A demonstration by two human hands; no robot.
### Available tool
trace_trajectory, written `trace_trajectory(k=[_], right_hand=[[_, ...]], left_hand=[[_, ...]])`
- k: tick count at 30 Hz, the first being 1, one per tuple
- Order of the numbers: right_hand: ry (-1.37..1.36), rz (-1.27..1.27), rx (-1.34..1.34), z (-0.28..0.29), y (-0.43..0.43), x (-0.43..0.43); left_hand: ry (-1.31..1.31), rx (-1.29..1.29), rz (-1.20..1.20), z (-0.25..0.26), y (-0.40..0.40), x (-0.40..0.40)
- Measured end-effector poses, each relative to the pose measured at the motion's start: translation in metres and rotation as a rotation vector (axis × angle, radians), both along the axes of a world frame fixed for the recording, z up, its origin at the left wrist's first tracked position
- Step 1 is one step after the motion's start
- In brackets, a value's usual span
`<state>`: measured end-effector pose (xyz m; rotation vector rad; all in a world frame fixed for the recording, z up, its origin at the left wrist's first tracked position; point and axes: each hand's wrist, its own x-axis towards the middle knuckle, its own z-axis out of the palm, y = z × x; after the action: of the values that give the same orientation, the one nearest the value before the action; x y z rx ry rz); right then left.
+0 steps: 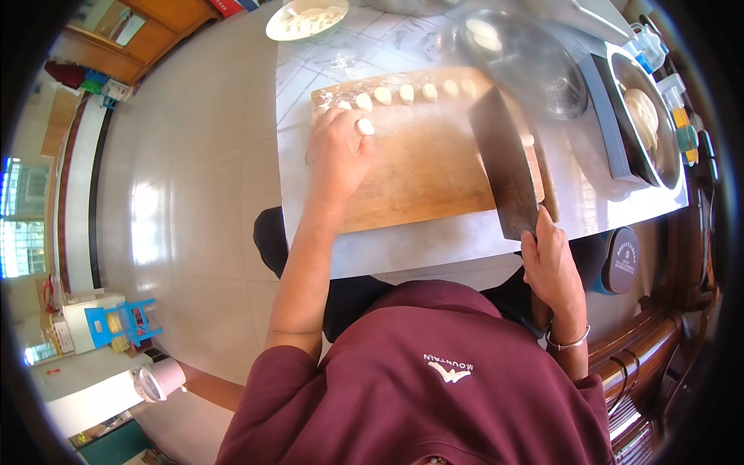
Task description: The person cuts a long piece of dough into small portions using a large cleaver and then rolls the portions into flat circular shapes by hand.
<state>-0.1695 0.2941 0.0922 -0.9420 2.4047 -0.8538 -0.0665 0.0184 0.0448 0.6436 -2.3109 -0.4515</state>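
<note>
My right hand point(546, 258) grips a broad, dark-bladed cleaver point(504, 165) whose blade lies over the right part of a wooden cutting board point(424, 174). Over the board's left end is my left hand point(343, 145), with a small pale dough piece point(364, 127) at its fingertips; whether the fingers pinch it cannot be told. A row of similar dough pieces point(407, 94) runs along the board's far side, the leftmost partly behind the left hand. Another small pale piece point(527, 140) shows just right of the blade. White flour dusts the board's far left corner.
A bowl of pale pieces point(307, 36) stands at the table's far left corner. Behind the board's right end is a round metal lid or tray point(561, 87) with pale dough near its far edge. Farther right, a metal basin point(671, 168) holds a large dough lump point(641, 116).
</note>
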Motion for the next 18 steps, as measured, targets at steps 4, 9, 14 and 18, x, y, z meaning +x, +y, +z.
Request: trace_trajectory(k=[4,9,14,18], right_hand=[[0.017,-0.014,-0.010,-0.002,0.001,0.001],[0.015,-0.006,-0.008,-0.001,0.000,-0.001],[0.018,-0.009,-0.013,0.000,-0.002,0.002],[0.006,-0.017,-0.032,0.001,-0.002,0.003]], left_hand=[[-0.123,-0.049,0.040,-0.003,-0.011,0.001],[-0.151,-0.037,0.083,-0.011,-0.017,0.004],[-0.173,0.075,0.103,-0.012,-0.018,0.005],[-0.160,0.116,0.093,-0.013,-0.019,0.006]])
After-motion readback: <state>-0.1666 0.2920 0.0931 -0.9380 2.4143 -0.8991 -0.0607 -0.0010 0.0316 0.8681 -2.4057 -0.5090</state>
